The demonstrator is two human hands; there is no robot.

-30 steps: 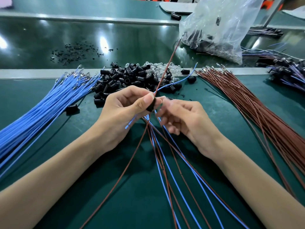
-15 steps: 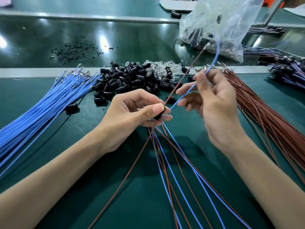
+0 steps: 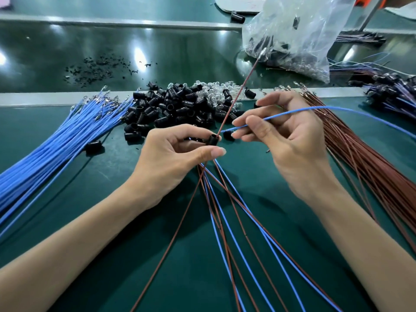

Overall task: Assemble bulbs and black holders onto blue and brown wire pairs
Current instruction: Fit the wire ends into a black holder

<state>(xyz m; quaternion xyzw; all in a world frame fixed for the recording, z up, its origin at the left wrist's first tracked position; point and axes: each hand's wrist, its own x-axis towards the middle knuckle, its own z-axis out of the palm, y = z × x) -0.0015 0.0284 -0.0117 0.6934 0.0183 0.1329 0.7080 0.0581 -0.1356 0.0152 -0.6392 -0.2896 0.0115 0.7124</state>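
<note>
My left hand [image 3: 175, 156] pinches a black holder [image 3: 212, 140] between thumb and fingers. A brown wire [image 3: 238, 93] sticks up out of the holder toward the far right. My right hand [image 3: 290, 136] pinches a blue wire [image 3: 337, 108] near its end; the tip points at the holder and the rest arcs off to the right. Several blue and brown wire pairs [image 3: 227, 212] fan out below my left hand toward me. A pile of black holders [image 3: 171, 109] and clear bulbs [image 3: 213, 90] lies just beyond my hands.
A bundle of blue wires [image 3: 56, 147] lies on the left, a bundle of brown wires [image 3: 369, 167] on the right. A plastic bag of parts [image 3: 297, 39] stands at the back right. Finished assemblies [image 3: 391, 91] lie at the far right. Black scraps [image 3: 96, 68] dot the conveyor belt.
My right hand has pulled the blue wire out to the right and turned its tip back toward the holder. The brown wire now stands through the holder.
</note>
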